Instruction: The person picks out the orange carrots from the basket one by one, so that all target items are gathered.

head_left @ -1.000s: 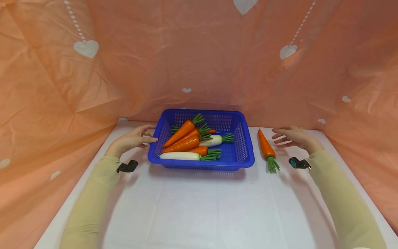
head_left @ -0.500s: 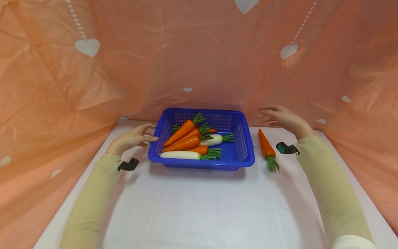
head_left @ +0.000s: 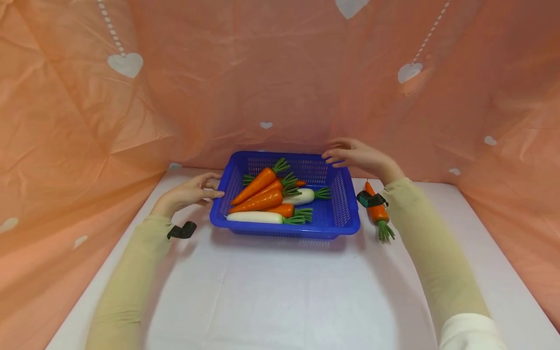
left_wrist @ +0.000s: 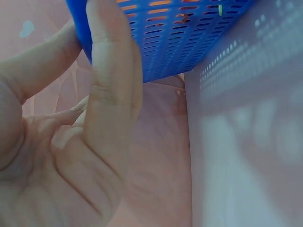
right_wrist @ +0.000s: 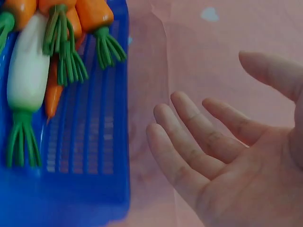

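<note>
A blue plastic basket (head_left: pixel 323 232) holds several orange carrots (head_left: pixel 258 201) and two white radishes (head_left: pixel 255 218), all with green stalks. At its left end my left hand (head_left: pixel 185 194) grips the rim, and the left wrist view shows the thumb and a finger (left_wrist: pixel 111 71) on either side of it. My right hand (head_left: pixel 360 158) hovers by the basket's back right corner with its fingers spread and nothing in them. In the right wrist view that hand (right_wrist: pixel 227 151) is apart from the basket wall.
One more carrot (head_left: pixel 378 214) lies on the white table (head_left: pixel 271 291) right of the basket, partly under my right wrist's black camera (head_left: pixel 371 199). Orange cloth (head_left: pixel 288 97) with white hearts hangs close behind and on both sides.
My right hand has moved left and farther back, from beside the loose carrot to the basket's back right corner. The left hand and the basket have stayed in place.
</note>
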A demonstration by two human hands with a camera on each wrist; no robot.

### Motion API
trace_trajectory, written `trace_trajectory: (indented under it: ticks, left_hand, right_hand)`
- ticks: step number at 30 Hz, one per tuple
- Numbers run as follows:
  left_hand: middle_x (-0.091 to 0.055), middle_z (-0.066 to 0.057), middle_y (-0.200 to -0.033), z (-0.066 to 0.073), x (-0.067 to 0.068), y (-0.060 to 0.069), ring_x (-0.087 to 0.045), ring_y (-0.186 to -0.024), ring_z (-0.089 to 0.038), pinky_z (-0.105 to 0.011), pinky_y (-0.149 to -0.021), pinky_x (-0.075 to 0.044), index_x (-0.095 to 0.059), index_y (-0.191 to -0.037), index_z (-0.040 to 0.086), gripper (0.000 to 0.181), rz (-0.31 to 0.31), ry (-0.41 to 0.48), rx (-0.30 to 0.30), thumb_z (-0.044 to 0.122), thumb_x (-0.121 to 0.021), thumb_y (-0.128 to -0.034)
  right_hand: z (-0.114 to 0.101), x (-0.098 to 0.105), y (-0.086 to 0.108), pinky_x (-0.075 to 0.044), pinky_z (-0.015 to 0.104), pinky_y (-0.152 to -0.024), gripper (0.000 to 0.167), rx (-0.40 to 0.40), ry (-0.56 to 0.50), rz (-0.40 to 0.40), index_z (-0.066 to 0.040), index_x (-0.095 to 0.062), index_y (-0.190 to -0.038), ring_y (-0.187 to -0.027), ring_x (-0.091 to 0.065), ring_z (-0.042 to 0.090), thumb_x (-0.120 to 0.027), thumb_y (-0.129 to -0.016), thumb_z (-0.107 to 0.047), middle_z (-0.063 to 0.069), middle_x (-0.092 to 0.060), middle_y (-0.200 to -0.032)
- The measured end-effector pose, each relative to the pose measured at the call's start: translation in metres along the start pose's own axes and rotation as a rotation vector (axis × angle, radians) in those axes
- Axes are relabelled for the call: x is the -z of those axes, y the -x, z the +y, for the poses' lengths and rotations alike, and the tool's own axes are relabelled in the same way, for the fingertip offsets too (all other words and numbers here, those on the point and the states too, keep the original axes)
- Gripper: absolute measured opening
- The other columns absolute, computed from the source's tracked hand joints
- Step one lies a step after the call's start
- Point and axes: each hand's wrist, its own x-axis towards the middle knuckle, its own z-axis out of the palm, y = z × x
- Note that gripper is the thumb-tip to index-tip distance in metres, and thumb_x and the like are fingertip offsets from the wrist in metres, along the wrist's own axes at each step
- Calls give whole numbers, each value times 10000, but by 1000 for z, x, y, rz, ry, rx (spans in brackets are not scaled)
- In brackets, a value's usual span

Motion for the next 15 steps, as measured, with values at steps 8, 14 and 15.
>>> trace_trajectory:
  ticks: [8,14,15]
  left_hand:
    - [-542,-208,-1174,4,-1,1,-580,-796,-184,-416,-814,-521,-259,-1449,2,658,-5,-5,10,171,-635,-936]
    - [-557,-194,-1132,2,0,2,-598,-812,-180,-389,-789,-534,-246,-1454,3,670,-10,8,6,155,-639,-933]
    - [-557,-191,-1127,2,0,1,-600,-816,-179,-388,-787,-536,-247,-1453,4,670,-11,11,7,154,-640,-932]
  right_hand:
    - [3,-30,-29,-364,472,-1028,469,46,30,-98,30,-379,-1412,-1171,-529,295,-518,-987,-108,230,-511,-1308]
    - [11,-55,-47,-406,393,-998,505,126,91,-225,45,-405,-1397,-1210,-473,400,-592,-936,-39,292,-490,-1300]
    - [13,-58,-49,-407,389,-998,520,135,97,-245,52,-396,-1401,-1226,-450,421,-599,-927,-19,300,-476,-1312]
